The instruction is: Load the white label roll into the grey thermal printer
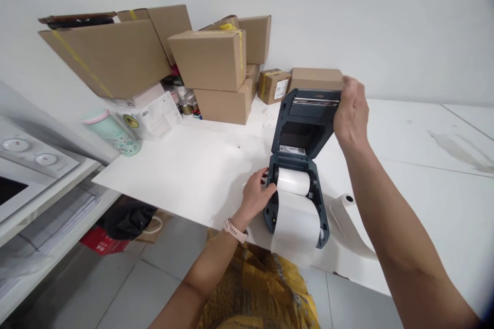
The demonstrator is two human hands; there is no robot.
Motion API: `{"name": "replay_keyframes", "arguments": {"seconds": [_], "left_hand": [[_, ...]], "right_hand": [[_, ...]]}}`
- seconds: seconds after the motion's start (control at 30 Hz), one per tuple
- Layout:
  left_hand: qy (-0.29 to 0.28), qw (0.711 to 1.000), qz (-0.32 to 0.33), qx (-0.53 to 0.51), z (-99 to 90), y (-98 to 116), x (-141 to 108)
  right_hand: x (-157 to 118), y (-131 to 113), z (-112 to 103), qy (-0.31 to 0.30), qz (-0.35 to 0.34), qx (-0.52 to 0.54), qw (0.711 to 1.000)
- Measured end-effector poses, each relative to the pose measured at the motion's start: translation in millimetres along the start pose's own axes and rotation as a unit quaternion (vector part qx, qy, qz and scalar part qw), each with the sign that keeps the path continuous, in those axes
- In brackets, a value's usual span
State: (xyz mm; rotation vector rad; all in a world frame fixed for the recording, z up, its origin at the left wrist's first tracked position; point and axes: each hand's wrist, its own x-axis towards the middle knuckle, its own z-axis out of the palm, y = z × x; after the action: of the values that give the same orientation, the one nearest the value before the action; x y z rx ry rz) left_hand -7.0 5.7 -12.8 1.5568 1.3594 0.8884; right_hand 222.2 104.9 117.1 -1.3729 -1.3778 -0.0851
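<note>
A dark blue-grey label printer (324,216) stands on the white table with its lid (304,119) raised. Inside its base lies a white paper roll (293,181), and a wide strip of paper (296,223) runs from it over the front edge. My right hand (352,110) grips the upper right corner of the raised lid. At the left side of the base, my left hand (258,193) holds the printer's edge, thumb on the rim and fingers partly hidden behind it.
Cardboard boxes (210,61) are stacked against the wall. A mint tumbler (113,133) leans at the table's left. Right of the printer lies another white paper roll (347,216), partly behind my right forearm. A white appliance (31,159) stands on a shelf at far left.
</note>
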Motion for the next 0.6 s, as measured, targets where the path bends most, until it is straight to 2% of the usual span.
{"name": "replay_keyframes", "arguments": {"seconds": [0.07,0.1,0.13,0.17,0.2,0.27,0.3,0.37,0.4,0.43,0.53,0.6], "left_hand": [[0.001,0.995,-0.010,0.095,-2.5,4.1,1.5],[-0.006,0.991,-0.014,0.130,-3.4,6.3,1.9],[-0.015,0.988,-0.017,0.155,-4.2,8.5,2.1],[-0.024,0.984,-0.018,0.175,-4.8,10.7,2.3],[-0.031,0.981,-0.018,0.193,-5.3,12.8,2.5],[-0.045,0.971,-0.012,0.236,-6.3,17.0,3.0],[-0.055,0.965,-0.007,0.256,-6.9,19.0,3.3],[-0.071,0.956,0.005,0.285,-8.1,22.5,3.8],[-0.077,0.953,0.012,0.294,-8.6,23.7,4.0],[-0.080,0.951,0.017,0.299,-9.0,24.6,4.3],[-0.087,0.947,0.029,0.309,-9.5,24.8,4.9],[-0.088,0.945,0.032,0.313,-9.5,24.0,5.2]], "right_hand": [[-23.0,-13.5,-9.9,0.054,-0.082,-0.001,0.995],[-37.2,-19.4,-15.0,0.065,-0.123,-0.006,0.990],[-51.8,-23.5,-19.4,0.052,-0.158,-0.013,0.986],[-65.8,-25.6,-22.9,0.017,-0.187,-0.020,0.982],[-78.1,-25.3,-25.3,-0.043,-0.204,-0.032,0.978],[-95.3,-19.0,-26.2,-0.243,-0.188,-0.086,0.948],[-99.9,-14.0,-24.9,-0.347,-0.162,-0.119,0.916],[-102.4,-3.7,-19.5,-0.501,-0.110,-0.173,0.841],[-101.7,0.4,-15.8,-0.549,-0.095,-0.188,0.809],[-100.4,3.3,-11.7,-0.571,-0.089,-0.193,0.793],[-96.9,4.7,0.5,-0.607,-0.082,-0.192,0.767],[-95.2,1.8,5.1,-0.618,-0.077,-0.189,0.759]]}}
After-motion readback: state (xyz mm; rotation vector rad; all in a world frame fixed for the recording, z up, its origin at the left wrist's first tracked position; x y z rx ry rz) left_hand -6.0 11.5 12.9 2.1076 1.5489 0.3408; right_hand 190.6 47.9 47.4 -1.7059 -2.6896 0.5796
